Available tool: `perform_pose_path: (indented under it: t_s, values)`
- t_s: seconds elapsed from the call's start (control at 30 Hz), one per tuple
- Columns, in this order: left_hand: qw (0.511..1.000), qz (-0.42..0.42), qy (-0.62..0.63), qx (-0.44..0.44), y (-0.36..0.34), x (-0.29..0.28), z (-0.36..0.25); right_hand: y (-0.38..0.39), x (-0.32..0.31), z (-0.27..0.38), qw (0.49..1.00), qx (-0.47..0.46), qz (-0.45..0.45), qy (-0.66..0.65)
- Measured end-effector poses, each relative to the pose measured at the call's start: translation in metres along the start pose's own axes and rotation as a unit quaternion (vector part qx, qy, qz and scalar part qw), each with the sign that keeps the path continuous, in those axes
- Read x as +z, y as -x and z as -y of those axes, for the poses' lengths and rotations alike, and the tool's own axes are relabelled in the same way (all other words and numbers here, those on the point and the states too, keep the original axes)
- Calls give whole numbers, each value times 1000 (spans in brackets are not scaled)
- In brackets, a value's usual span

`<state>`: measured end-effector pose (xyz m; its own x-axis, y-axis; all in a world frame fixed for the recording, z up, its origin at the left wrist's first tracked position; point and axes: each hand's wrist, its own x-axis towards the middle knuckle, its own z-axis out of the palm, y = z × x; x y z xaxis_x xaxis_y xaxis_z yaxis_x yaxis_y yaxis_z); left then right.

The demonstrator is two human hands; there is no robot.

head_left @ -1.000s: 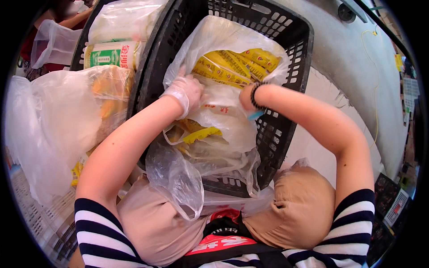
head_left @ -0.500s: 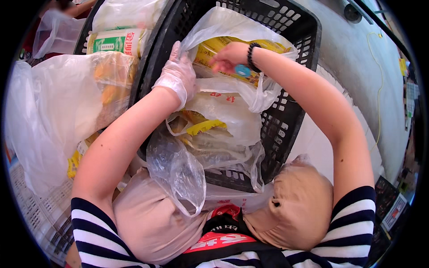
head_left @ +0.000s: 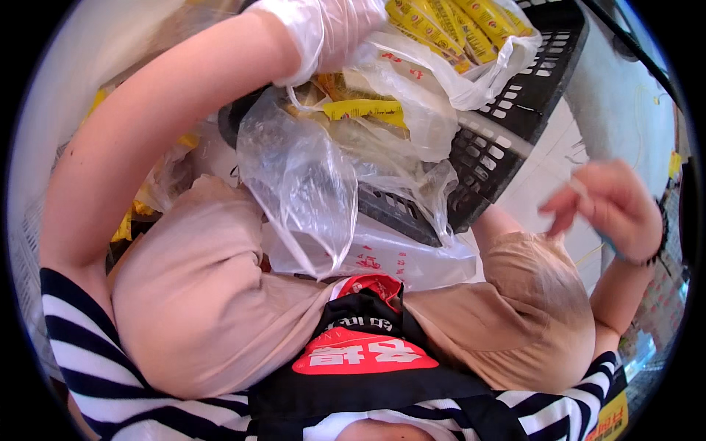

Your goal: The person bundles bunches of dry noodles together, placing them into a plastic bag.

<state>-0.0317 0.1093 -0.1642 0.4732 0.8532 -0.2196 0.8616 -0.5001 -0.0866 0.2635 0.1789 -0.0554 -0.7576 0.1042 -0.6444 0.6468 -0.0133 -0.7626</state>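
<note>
My gloved left hand is at the top edge, beside a plastic bag of yellow printed packets in the black crate; its fingers are mostly out of sight. My bare right hand, with a bead bracelet, hangs blurred outside the crate at the right, fingers bent around a small pale thing I cannot make out. Lower in the crate, crumpled clear bags surround a torn yellow wrapper and drape over the crate's near end.
A printed white bag lies below the crate, between my knees. Loose bags with yellow pieces are at the left, beyond my forearm. Pale tiled floor shows at the right, with a dark bar at the upper right.
My right hand has left the packet bag and moved right, outside the crate. My view has shifted, so the crate and my left hand sit higher in the picture.
</note>
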Motion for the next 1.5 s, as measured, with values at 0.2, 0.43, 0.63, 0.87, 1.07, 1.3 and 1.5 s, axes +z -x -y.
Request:
perform_pose_path:
  t_s: [0.2,0.43,0.63,0.87,1.07,1.3,1.5]
  values:
    - [976,-141,162,38,57,-36,-37,51,57,32,968,36,133,210]
    - [944,-248,180,121,116,-54,-82,17,184,-35,929,143,47,337]
    - [926,-150,78,337,165,-58,-132,-50,247,-108,899,141,-111,400]
    - [950,187,0,251,205,56,-177,-75,256,-125,899,185,-120,379]
    - [898,210,-120,367,189,85,-146,-35,265,-114,913,164,-44,371]
    - [828,-214,-398,331,206,75,-123,6,263,-134,826,120,-69,546]
    - [871,-5,-258,418,199,10,-119,37,255,-97,778,121,-90,610]
